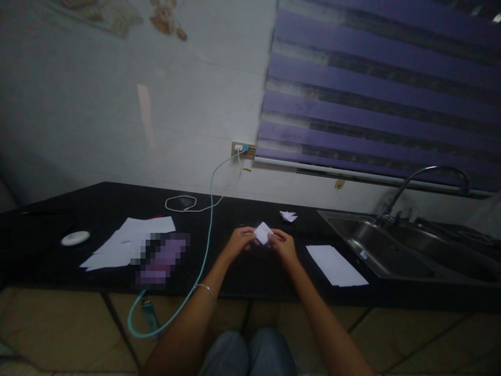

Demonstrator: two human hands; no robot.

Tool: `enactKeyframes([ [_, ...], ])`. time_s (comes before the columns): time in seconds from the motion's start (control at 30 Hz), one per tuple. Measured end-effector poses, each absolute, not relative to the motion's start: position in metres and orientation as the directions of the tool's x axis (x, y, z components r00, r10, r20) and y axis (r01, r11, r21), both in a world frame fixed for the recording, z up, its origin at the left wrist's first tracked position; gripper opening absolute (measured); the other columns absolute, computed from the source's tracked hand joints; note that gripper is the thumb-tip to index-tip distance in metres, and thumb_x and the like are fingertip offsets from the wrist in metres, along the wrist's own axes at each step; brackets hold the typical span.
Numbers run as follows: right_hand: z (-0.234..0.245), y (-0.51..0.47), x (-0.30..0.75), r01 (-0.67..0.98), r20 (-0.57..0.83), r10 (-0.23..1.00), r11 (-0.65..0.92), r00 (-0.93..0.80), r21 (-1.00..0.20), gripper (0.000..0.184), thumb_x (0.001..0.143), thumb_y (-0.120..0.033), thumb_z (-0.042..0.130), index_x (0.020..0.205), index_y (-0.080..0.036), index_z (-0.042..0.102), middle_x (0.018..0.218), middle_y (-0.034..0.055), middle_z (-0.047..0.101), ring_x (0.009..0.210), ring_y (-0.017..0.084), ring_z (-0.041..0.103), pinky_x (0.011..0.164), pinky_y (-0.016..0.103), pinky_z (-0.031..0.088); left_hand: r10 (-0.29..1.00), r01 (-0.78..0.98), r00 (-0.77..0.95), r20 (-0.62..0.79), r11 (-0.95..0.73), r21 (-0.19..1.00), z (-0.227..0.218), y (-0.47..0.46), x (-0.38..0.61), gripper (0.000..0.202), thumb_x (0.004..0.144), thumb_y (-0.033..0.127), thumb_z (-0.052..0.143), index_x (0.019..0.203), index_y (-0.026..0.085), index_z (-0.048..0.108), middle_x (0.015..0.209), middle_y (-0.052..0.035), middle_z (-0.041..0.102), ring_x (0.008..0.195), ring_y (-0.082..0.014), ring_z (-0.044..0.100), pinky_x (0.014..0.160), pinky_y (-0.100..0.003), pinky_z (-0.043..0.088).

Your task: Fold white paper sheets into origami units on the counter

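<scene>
Both of my hands meet over the black counter [250,271], pinching a small folded piece of white paper [262,232] between them. My left hand [239,239] grips its left side with closed fingers. My right hand [283,244] grips its right side the same way. The paper is lifted slightly above the counter top. A thin bracelet circles my left wrist.
A loose stack of white sheets [129,243] lies to the left, a single sheet [336,265] to the right. A small folded paper shape [288,215] sits further back. A steel sink [391,245] with a tap is on the right. A teal cable [207,230] runs from a wall socket.
</scene>
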State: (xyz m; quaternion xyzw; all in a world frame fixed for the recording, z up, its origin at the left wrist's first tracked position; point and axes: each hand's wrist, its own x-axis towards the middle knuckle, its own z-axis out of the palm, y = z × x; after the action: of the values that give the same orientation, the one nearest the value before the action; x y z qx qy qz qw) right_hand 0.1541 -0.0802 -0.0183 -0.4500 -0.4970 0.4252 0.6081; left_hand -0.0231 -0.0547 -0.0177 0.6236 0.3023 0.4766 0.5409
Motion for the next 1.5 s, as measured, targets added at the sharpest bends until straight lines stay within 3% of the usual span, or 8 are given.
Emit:
enactKeyframes([
  [0.23,-0.015,-0.085,0.150,-0.060,0.221,0.972,0.226,0.078,-0.972,0.035,0.064,-0.040,0.073,0.085,-0.013,0.069,0.056,0.0013,0.063,0.049,0.013,0.056,0.048,0.023,0.044,0.902,-0.126,0.324,0.285,-0.257,0.958,-0.013,-0.058,-0.023,0.040,0.074,0.042,0.063,0.092,0.007,0.069,0.063,-0.0071,0.066,0.045,-0.0091,0.050,0.041,-0.019,0.032],
  [0.37,-0.021,-0.079,0.153,-0.071,0.233,0.968,0.240,0.094,-0.968,0.035,0.061,-0.039,0.076,0.084,-0.013,0.072,0.059,0.0034,0.066,0.048,0.013,0.056,0.048,0.024,0.044,0.891,-0.076,0.345,0.296,-0.288,0.955,-0.015,-0.058,-0.024,0.044,0.077,0.044,0.061,0.097,0.006,0.070,0.062,-0.0080,0.067,0.038,-0.0064,0.042,0.039,-0.018,0.026],
  [0.63,-0.027,-0.073,0.156,-0.090,0.270,0.956,0.281,0.115,-0.956,0.035,0.062,-0.035,0.076,0.089,-0.014,0.075,0.071,0.0070,0.071,0.055,0.016,0.059,0.056,0.029,0.048,0.884,-0.119,0.343,0.318,-0.295,0.948,-0.012,-0.062,-0.023,0.045,0.075,0.039,0.066,0.111,0.011,0.066,0.073,-0.0083,0.069,0.055,-0.0125,0.057,0.042,-0.018,0.032],
  [0.8,-0.024,-0.077,0.156,-0.080,0.287,0.954,0.293,0.085,-0.953,0.032,0.064,-0.032,0.073,0.090,-0.014,0.074,0.069,0.0061,0.070,0.054,0.015,0.059,0.054,0.027,0.047,0.903,-0.098,0.298,0.310,-0.294,0.951,-0.016,-0.058,-0.023,0.035,0.074,0.035,0.066,0.098,0.010,0.070,0.068,-0.0074,0.069,0.048,-0.0106,0.054,0.042,-0.019,0.033],
  [1.03,-0.024,-0.079,0.151,0.004,0.291,0.957,0.291,0.019,-0.957,0.030,0.063,-0.020,0.067,0.092,-0.015,0.074,0.068,0.0047,0.071,0.054,0.014,0.059,0.053,0.025,0.045,0.871,-0.047,0.240,0.429,-0.431,0.901,-0.017,-0.057,-0.022,0.013,0.072,0.021,0.065,0.078,0.013,0.073,0.073,-0.0073,0.071,0.068,-0.0175,0.065,0.064,-0.026,0.048],
  [1.23,-0.021,-0.082,0.150,0.091,0.343,0.939,0.339,0.033,-0.936,0.023,0.064,-0.018,0.062,0.082,-0.017,0.076,0.075,0.0069,0.073,0.063,0.018,0.063,0.059,0.028,0.047,0.887,-0.077,0.233,0.400,-0.393,0.916,-0.011,-0.062,-0.021,0.009,0.069,0.021,0.067,0.068,0.012,0.069,0.062,-0.0047,0.067,0.061,-0.0156,0.063,0.060,-0.024,0.046],
  [1.4,-0.018,-0.083,0.151,0.132,0.406,0.912,0.396,0.058,-0.909,0.022,0.066,-0.018,0.060,0.081,-0.018,0.076,0.076,0.0057,0.072,0.062,0.017,0.062,0.058,0.027,0.046,0.896,-0.201,0.363,0.256,-0.193,0.960,-0.016,-0.060,-0.022,0.038,0.076,0.035,0.062,0.108,0.015,0.060,0.071,-0.0029,0.067,0.054,-0.0124,0.060,0.043,-0.018,0.034],
  [1.5,-0.018,-0.084,0.150,0.126,0.466,0.883,0.457,0.056,-0.881,0.020,0.067,-0.018,0.059,0.078,-0.018,0.076,0.084,0.0065,0.072,0.072,0.019,0.064,0.063,0.027,0.048,0.853,-0.152,0.480,0.204,-0.148,0.977,-0.020,-0.058,-0.020,0.039,0.079,0.042,0.059,0.104,0.012,0.059,0.074,-0.0063,0.067,0.057,-0.0127,0.062,0.043,-0.017,0.031],
])
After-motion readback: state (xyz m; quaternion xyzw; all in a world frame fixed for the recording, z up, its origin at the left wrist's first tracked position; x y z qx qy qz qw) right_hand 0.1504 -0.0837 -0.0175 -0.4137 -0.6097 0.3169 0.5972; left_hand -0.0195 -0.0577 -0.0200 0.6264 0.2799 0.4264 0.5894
